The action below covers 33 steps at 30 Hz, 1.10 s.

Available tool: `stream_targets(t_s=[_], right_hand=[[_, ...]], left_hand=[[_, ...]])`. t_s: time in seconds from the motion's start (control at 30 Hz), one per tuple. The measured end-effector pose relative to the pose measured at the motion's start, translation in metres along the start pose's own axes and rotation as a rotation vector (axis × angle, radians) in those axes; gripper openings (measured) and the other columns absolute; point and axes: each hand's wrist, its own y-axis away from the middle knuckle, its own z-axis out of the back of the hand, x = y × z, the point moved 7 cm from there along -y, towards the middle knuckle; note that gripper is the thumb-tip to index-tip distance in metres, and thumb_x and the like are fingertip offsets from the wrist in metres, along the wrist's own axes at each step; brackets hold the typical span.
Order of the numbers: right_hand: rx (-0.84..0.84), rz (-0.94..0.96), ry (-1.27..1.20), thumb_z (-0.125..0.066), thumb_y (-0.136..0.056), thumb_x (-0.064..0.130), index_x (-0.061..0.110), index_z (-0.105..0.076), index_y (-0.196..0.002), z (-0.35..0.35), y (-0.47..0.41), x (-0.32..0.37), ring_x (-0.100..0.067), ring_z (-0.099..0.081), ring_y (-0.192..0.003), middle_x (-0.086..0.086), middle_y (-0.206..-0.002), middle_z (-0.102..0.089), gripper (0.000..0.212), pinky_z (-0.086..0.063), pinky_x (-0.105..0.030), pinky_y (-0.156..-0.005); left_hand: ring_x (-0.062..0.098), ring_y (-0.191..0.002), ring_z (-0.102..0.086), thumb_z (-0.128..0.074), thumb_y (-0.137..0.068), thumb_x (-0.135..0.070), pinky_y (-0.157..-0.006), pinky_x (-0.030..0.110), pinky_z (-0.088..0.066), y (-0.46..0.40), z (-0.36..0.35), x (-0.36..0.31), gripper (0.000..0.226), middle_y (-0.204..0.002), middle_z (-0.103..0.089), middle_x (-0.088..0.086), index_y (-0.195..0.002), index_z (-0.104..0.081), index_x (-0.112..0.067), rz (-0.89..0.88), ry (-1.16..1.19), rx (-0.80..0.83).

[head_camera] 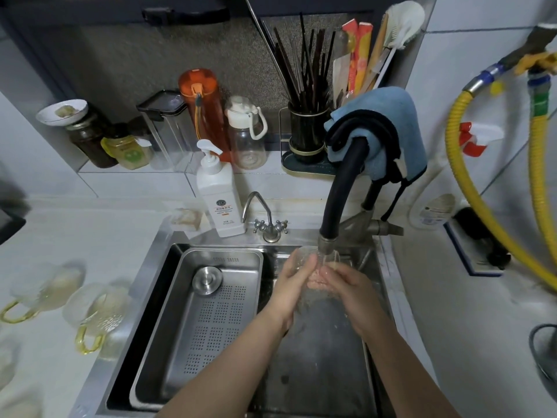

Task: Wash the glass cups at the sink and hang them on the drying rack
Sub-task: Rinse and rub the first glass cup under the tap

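Observation:
A clear glass cup (306, 258) is under the running water of the black faucet (327, 247), over the steel sink (325, 357). My left hand (294, 282) grips the cup from the left side. My right hand (346, 285) is at the cup's right side with its fingers on or inside the glass; the water blurs the exact contact. Two more glass cups with yellow handles (48, 289) (96, 309) lie on the white counter left of the sink. No drying rack shows in the frame.
A perforated steel drain tray (205, 312) with a round plug fills the sink's left half. A white soap pump bottle (218, 194) and a small tap (265, 218) stand behind it. Bottles, jars and a chopstick holder (307, 131) line the ledge. Yellow hoses (494, 206) hang at right.

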Motion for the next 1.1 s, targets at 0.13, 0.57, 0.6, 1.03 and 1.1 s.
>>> stream_targets(t_s=[0.13,0.57,0.6,1.03,1.1], right_hand=[[0.001,-0.027,-0.099,-0.053,-0.096,0.025,0.016,-0.071,-0.108,-0.005,-0.003,-0.003,-0.022,-0.068,-0.104,-0.006,-0.106,-0.074,0.023,-0.050,-0.045,-0.098],[0.043,-0.048,0.032,-0.050,-0.088,0.061,0.032,-0.068,-0.114,-0.017,-0.003,-0.010,-0.012,-0.065,-0.111,0.007,-0.115,-0.071,0.042,-0.044,-0.045,-0.104],[0.082,-0.070,0.100,-0.046,-0.081,0.074,0.035,-0.064,-0.119,-0.018,-0.002,-0.014,-0.010,-0.062,-0.114,0.008,-0.120,-0.068,0.058,-0.043,-0.044,-0.106],[0.216,-0.115,0.171,-0.054,-0.080,0.061,0.038,-0.060,-0.118,-0.028,-0.012,-0.007,-0.006,-0.056,-0.118,0.011,-0.124,-0.063,0.045,-0.038,-0.042,-0.110],[0.238,-0.110,0.326,-0.047,-0.093,0.055,0.033,-0.064,-0.108,-0.026,-0.009,-0.006,-0.005,-0.061,-0.108,0.008,-0.113,-0.068,0.032,-0.042,-0.037,-0.106]], left_hand=[[0.017,-0.125,-0.055,-0.076,-0.074,-0.055,-0.109,0.042,-0.041,0.004,0.005,0.001,0.078,-0.137,-0.057,0.002,-0.141,-0.042,-0.037,-0.025,-0.072,-0.003],[0.009,-0.121,-0.055,-0.072,-0.077,-0.050,-0.101,0.029,-0.044,0.002,0.011,-0.005,0.064,-0.133,-0.059,-0.005,-0.136,-0.047,-0.043,-0.041,-0.030,-0.014],[0.008,-0.117,-0.058,-0.071,-0.079,-0.049,-0.097,0.027,-0.046,0.001,0.011,-0.007,0.061,-0.131,-0.060,-0.005,-0.135,-0.049,-0.040,-0.034,-0.037,-0.027],[0.014,-0.094,-0.068,-0.063,-0.090,-0.038,-0.091,0.030,-0.050,-0.008,0.011,-0.023,0.015,-0.093,-0.075,0.000,-0.085,-0.073,-0.028,-0.044,-0.171,-0.101],[0.014,-0.090,-0.070,-0.065,-0.087,-0.041,-0.086,0.032,-0.054,-0.009,0.015,-0.020,0.016,-0.095,-0.075,0.000,-0.092,-0.073,-0.027,-0.020,-0.141,-0.132]])
